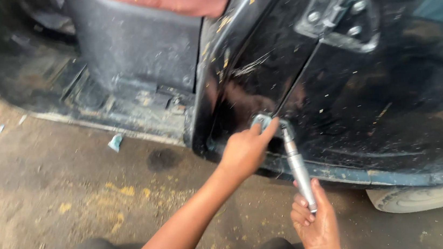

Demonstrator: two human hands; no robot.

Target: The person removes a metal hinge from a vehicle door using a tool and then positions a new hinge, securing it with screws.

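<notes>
Head view looks down on a ratchet wrench [297, 166], a slim, worn silver tool standing nearly upright against the low edge of a glossy black vehicle body [371, 104]. Right hand [313, 224] has its fingers wrapped shut around the near end of the handle. Left hand [245, 149] pinches the wrench head [265, 121] against a lower door hinge, fingers curled. Beneath lies the dusty floor [48, 179].

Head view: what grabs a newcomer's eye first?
The silver ratchet handle at centre bottom, gripped by the right hand, its head on the lower hinge of a black vehicle body. The left hand steadies the ratchet's head with its fingers. An upper hinge sits top right.
</notes>
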